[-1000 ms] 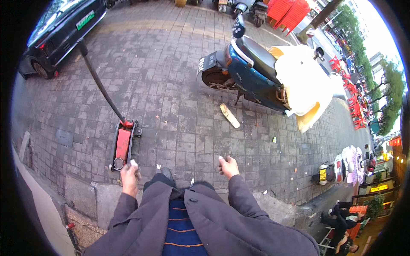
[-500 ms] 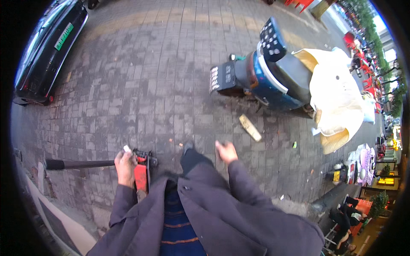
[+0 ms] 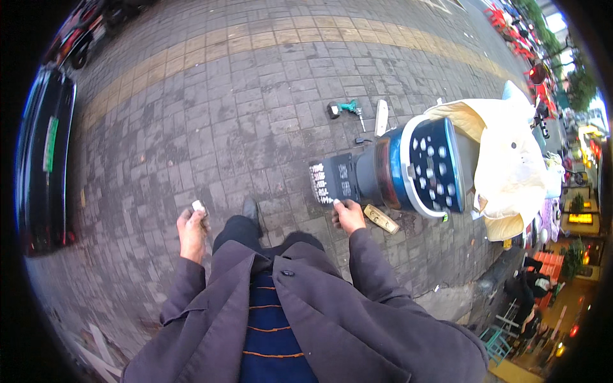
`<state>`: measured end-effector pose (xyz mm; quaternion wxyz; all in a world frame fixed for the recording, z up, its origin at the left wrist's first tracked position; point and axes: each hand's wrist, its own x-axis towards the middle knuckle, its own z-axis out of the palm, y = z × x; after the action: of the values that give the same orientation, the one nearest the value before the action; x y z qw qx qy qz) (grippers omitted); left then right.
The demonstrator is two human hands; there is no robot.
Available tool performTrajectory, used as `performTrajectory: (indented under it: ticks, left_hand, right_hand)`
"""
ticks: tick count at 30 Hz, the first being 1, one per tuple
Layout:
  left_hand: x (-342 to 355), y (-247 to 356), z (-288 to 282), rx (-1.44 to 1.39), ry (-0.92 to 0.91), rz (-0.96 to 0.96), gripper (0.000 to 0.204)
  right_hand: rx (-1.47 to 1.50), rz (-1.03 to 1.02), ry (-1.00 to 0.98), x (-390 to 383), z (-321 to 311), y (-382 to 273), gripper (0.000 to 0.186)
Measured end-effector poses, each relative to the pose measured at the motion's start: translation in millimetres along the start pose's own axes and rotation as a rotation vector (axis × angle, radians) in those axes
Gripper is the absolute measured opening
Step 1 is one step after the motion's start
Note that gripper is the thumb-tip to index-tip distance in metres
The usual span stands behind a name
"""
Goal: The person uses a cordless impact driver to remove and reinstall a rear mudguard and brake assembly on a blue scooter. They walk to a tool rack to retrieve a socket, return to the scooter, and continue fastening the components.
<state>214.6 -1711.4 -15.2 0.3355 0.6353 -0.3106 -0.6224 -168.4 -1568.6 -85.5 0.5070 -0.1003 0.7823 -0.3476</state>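
Observation:
My left hand (image 3: 191, 235) is closed on a small white object (image 3: 198, 206), too small to name, held over the grey paving. My right hand (image 3: 350, 216) has curled fingers beside the lower corner of the black rear plate (image 3: 333, 179) of a blue scooter (image 3: 391, 169). A pale spot shows at its fingertips; whether it is a held thing or part of the plate's white marks, I cannot tell. Just right of that hand, a beige strip-shaped piece (image 3: 381, 219) lies on the ground, partly under the scooter.
Beyond the scooter lie a green cordless drill (image 3: 348, 108), a long whitish piece (image 3: 382, 118) and a small black item (image 3: 363, 140). A cream cover (image 3: 501, 153) drapes the scooter's front. A dark car (image 3: 48, 159) stands at left. Seated people (image 3: 533, 284) are at lower right.
My view has shifted toward the scooter, and my right hand is now at its rear plate. The red tool with a long black handle by my left hand has left view; the drill now shows fully.

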Motion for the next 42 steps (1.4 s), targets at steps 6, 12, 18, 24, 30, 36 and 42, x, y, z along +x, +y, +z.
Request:
performTrajectory:
  ticks: [6, 12, 18, 24, 30, 36, 42]
  left_hand:
    - [156.9, 162.8, 144.0, 0.165, -0.266, 0.177, 0.016]
    - [272.6, 220.5, 333.3, 0.426, -0.5, 0.206, 0.019]
    - [309.1, 210.5, 505.5, 0.567, -0.893, 0.097, 0.014]
    - [288.4, 214.6, 673.6, 0.889, -1.229, -0.112, 0.011]
    - [321.0, 189.8, 827.2, 1.074, -1.673, -0.145, 0.016]
    - [316.9, 231.0, 924.4, 1.276, -1.882, -0.071, 0.022]
    - [333.4, 233.3, 927.4, 1.335, -1.993, -0.027, 0.026]
  right_hand:
    - [0.3, 0.097, 0.117, 56.5, 9.0, -52.5, 0.029]
    - [0.549, 0.164, 0.209, 166.1, 1.8, -107.9, 0.029]
    - [0.622, 0.053, 0.337, 221.6, -20.6, -160.4, 0.036]
    - [0.78, 0.374, 0.703, 215.4, -54.1, -183.6, 0.035]
    - [1.104, 0.536, 1.077, 270.1, -33.5, -226.7, 0.032]
    - [1.474, 0.496, 1.13, 329.4, -16.6, -344.3, 0.035]
    - [1.491, 0.424, 1.28, 374.4, 9.1, -351.0, 0.034]
